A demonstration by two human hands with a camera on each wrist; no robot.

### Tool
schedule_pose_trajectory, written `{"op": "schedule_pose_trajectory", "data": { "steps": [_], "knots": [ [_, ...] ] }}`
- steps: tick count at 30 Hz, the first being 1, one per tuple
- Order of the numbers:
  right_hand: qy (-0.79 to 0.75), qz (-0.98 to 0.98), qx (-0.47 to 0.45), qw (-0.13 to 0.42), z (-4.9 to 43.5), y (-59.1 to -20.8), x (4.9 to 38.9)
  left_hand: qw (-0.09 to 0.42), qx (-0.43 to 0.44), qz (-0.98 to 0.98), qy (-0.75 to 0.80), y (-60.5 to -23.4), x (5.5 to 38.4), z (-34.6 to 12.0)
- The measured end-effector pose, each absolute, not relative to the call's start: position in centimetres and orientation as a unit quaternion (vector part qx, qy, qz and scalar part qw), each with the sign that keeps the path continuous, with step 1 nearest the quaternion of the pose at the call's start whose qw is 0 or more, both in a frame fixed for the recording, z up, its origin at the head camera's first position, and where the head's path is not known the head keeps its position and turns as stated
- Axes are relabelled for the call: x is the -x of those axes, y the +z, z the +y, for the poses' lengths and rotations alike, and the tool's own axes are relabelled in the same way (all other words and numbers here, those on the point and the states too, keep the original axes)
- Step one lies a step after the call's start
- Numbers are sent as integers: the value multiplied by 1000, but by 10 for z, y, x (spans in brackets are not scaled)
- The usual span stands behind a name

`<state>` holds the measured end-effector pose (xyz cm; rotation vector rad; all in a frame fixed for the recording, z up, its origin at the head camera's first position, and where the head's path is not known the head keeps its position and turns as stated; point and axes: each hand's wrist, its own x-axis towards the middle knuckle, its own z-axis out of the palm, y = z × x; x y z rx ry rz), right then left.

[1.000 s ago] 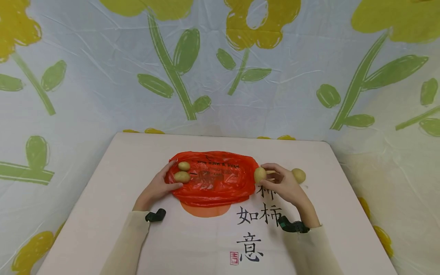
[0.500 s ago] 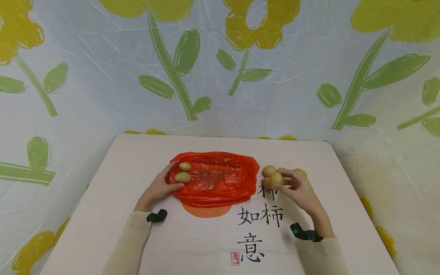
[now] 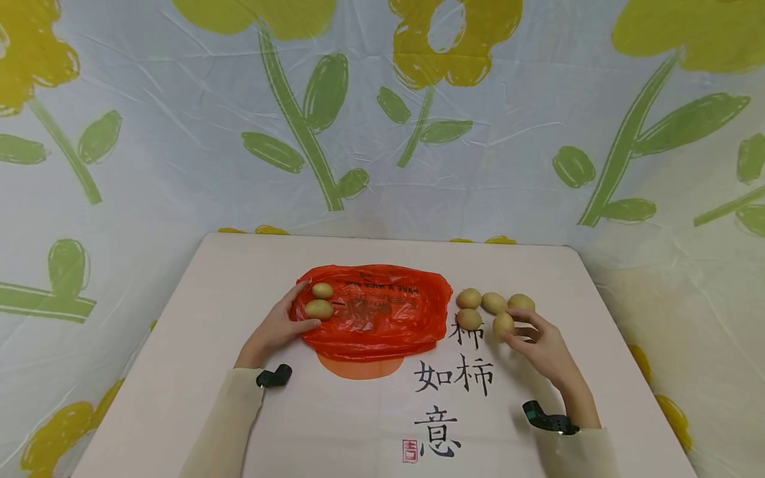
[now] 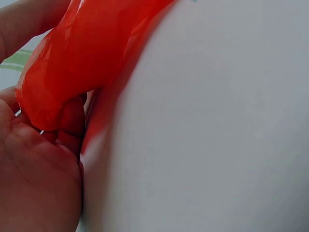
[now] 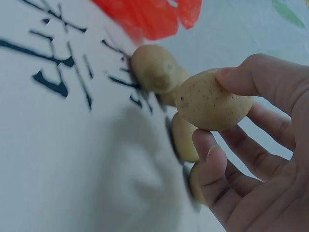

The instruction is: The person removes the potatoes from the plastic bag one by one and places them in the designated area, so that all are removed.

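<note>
A red plastic bag (image 3: 382, 315) lies spread on the table with its rim rolled up. Two potatoes (image 3: 319, 309) rest inside its left end. My left hand (image 3: 276, 330) holds the bag's left side; in the left wrist view the fingers (image 4: 72, 121) curl round the red plastic. My right hand (image 3: 540, 342), to the right of the bag, pinches a potato (image 5: 212, 101) between thumb and fingertips, and the right wrist view shows it raised off the tabletop. Close by, several more potatoes (image 3: 469, 299) sit in a cluster on the table.
The white table (image 3: 323, 425) bears black brush characters (image 3: 436, 431) and a small red seal mark. An orange printed shape (image 3: 364, 368) shows from under the bag's front edge. A flower-patterned cloth (image 3: 508, 153) hangs behind and at both sides.
My right hand has moved right and toward me, away from the bag, with the pinched potato. Table potatoes formerly covered by it now show. The left hand stays at the bag.
</note>
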<state>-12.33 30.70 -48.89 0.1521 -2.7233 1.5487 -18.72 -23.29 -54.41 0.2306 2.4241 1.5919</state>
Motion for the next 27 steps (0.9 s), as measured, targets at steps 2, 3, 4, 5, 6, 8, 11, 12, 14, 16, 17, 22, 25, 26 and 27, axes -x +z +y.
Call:
{"op": "schedule_pose_trajectory", "data": {
  "steps": [2,3,4,5,6,8,11,12,14,16,17,22,25,26,27],
  "knots": [
    [484,-874,-42,4,309,-491,124,118,-75,827,545,-544,187,-233],
    [479,-877,-38,5,309,-493,124,119,-73,827,545,-544,187,-233],
    [475,-879,-33,4,309,-494,124,120,-72,827,544,-544,187,-233],
    [468,-883,-29,3,310,-495,124,121,-71,828,543,-544,187,-233],
    [464,-885,-26,2,310,-496,124,122,-67,827,545,-544,187,-233],
    [450,-893,-25,3,309,-498,125,123,-63,826,546,-544,188,-234],
    [435,-900,-27,4,308,-500,125,123,-63,825,548,-545,188,-233],
    [431,-902,-27,5,308,-501,125,124,-61,823,550,-545,188,-233],
    [424,-905,-28,6,307,-501,126,126,-61,823,551,-546,189,-233],
    [419,-907,-27,5,306,-501,127,128,-59,823,551,-547,189,-233],
    [417,-909,-25,5,305,-501,127,130,-58,823,549,-547,189,-233],
    [410,-912,-17,6,304,-502,130,131,-57,830,540,-546,190,-232],
    [406,-914,-20,13,304,-505,133,130,-56,830,540,-546,190,-233],
    [406,-914,-22,16,304,-506,134,130,-54,829,541,-545,190,-233],
    [407,-913,-24,17,303,-506,134,130,-54,830,539,-545,189,-233]
  ]
}}
